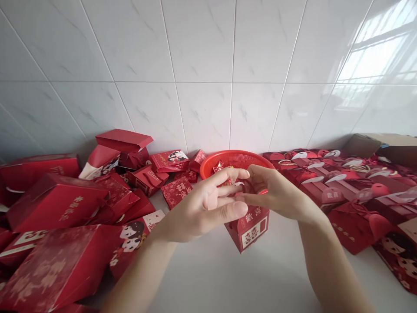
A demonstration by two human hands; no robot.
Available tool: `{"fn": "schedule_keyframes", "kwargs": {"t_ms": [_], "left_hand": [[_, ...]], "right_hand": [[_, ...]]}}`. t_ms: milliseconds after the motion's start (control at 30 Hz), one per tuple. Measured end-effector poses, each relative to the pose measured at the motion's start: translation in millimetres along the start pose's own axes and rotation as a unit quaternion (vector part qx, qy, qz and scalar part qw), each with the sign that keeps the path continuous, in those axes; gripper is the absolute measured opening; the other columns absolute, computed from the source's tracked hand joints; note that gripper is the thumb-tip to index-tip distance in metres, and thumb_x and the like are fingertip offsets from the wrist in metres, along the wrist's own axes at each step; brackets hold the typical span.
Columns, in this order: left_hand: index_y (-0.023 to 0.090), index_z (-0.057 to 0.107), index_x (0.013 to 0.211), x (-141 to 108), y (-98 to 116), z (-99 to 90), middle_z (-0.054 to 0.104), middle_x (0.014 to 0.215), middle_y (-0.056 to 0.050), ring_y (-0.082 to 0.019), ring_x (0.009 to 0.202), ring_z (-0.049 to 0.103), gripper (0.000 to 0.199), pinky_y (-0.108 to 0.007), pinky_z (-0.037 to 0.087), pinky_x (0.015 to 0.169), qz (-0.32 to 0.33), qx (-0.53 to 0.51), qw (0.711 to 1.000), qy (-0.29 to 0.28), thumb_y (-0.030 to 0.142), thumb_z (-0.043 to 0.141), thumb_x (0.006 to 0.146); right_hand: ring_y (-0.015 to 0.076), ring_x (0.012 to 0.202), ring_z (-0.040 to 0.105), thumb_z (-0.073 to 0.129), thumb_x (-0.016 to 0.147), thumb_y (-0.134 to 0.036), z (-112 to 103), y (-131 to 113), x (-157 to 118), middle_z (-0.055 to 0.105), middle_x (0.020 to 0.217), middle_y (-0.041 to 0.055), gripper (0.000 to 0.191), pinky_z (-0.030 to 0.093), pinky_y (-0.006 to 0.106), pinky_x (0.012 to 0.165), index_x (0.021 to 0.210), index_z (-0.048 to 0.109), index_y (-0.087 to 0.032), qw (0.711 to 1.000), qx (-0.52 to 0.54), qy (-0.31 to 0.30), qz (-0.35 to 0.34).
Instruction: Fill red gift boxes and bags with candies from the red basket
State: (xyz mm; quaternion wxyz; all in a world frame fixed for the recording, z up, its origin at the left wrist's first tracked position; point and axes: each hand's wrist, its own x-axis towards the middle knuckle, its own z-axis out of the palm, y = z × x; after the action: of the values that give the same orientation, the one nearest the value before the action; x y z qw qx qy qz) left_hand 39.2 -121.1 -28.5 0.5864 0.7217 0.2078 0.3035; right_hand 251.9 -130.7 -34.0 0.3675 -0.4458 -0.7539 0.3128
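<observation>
Here, both forearms rise from the lower edge of view: the left hand (205,206) has its fingers spread, the right hand (272,191) is loosely curled, and their fingertips nearly meet. A small red object (239,184) between them is mostly hidden, so no grip can be confirmed. Below, a red gift box (247,230) is partly covered by the hands; behind them stands a red plastic basket (231,153).
</observation>
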Motion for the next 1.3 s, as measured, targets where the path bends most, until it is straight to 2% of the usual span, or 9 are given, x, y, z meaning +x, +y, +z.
{"fn": "schedule_keyframes", "kwargs": {"t_ms": [200,367,467,600,833,933,1100,1200,1300], "left_hand": [[0.028,0.058,0.129,1,-4,7.9,0.052,0.147,-0.008,-0.033,0.137,0.05,0.043,-0.049,0.047,0.111,0.067,-0.003,0.998,0.011,0.034,0.07,0.089],[0.027,0.059,0.128,3,-6,10.4,0.053,0.145,-0.008,-0.032,0.132,0.055,0.04,-0.046,0.05,0.109,0.1,0.083,0.99,0.056,0.034,0.068,0.09],[0.03,0.057,0.131,6,-11,11.6,0.055,0.142,-0.005,-0.027,0.127,0.057,0.044,-0.042,0.05,0.108,0.131,0.215,0.96,0.123,0.036,0.07,0.089],[0.032,0.043,0.143,12,-21,18.3,0.049,0.148,-0.007,-0.032,0.138,0.046,0.072,-0.047,0.043,0.113,0.115,0.357,0.912,0.168,0.049,0.075,0.082],[0.033,0.037,0.146,21,-39,26.1,0.036,0.157,-0.011,-0.035,0.15,0.026,0.068,-0.057,0.034,0.117,0.144,0.427,0.869,0.204,0.045,0.07,0.087],[0.035,0.027,0.152,21,-40,24.2,0.03,0.161,-0.009,-0.033,0.151,0.025,0.072,-0.052,0.037,0.117,0.144,0.414,0.881,0.181,0.045,0.065,0.092],[0.033,0.018,0.157,20,-37,28.1,0.026,0.164,-0.01,-0.033,0.151,0.026,0.082,-0.048,0.036,0.118,0.167,0.381,0.893,0.17,0.045,0.066,0.091],[0.027,0.041,0.146,27,-45,32.8,0.041,0.156,-0.011,-0.03,0.146,0.036,0.057,-0.045,0.035,0.119,0.195,0.351,0.903,0.152,0.036,0.062,0.094],[0.02,0.063,0.117,40,-70,41.7,0.061,0.132,-0.011,-0.025,0.124,0.057,0.025,-0.039,0.046,0.108,0.207,0.3,0.929,0.073,0.027,0.059,0.093]], "right_hand": [[0.0148,0.067,0.057,0.061,0.081,-0.02,8,-6,-8,0.062,0.078,-0.0005,0.013,0.041,0.025,0.055,0.085,0.049,-0.021,0.992,-0.095,0.082,0.001],[0.0156,0.065,0.055,0.047,0.084,-0.014,10,-12,-11,0.062,0.075,0.0003,0.009,0.039,0.026,0.058,0.088,0.048,-0.022,0.975,-0.173,0.138,0.008],[0.0152,0.063,0.052,0.044,0.087,-0.015,8,-16,-14,0.061,0.073,-0.0002,0.009,0.04,0.027,0.06,0.089,0.048,-0.023,0.969,-0.161,0.189,-0.02],[0.0144,0.065,0.054,0.047,0.087,-0.016,9,-18,-15,0.061,0.074,-0.001,0.007,0.039,0.024,0.058,0.088,0.049,-0.023,0.967,-0.087,0.231,-0.057],[0.0149,0.067,0.056,0.048,0.087,-0.015,14,-19,-12,0.063,0.076,-0.002,0.009,0.039,0.025,0.058,0.089,0.047,-0.024,0.963,-0.077,0.252,-0.059],[0.019,0.08,0.059,0.048,0.088,-0.015,8,-16,-11,0.067,0.082,-0.0002,0.009,0.042,0.03,0.073,0.09,0.048,-0.024,0.939,-0.141,0.306,-0.062],[0.0244,0.088,0.056,0.051,0.087,-0.016,-26,-7,-8,0.067,0.081,0.0032,0.008,0.04,0.04,0.085,0.085,0.053,-0.024,0.861,-0.289,0.417,-0.05],[0.025,0.084,0.057,0.052,0.083,-0.013,-66,-6,-5,0.066,0.079,0.0048,0.011,0.042,0.039,0.079,0.084,0.056,-0.023,0.829,-0.342,0.441,-0.029],[0.021,0.07,0.056,0.055,0.082,-0.012,-117,-5,-2,0.066,0.079,0.0048,0.012,0.043,0.037,0.072,0.088,0.06,-0.021,0.82,-0.362,0.443,0.024]]}}
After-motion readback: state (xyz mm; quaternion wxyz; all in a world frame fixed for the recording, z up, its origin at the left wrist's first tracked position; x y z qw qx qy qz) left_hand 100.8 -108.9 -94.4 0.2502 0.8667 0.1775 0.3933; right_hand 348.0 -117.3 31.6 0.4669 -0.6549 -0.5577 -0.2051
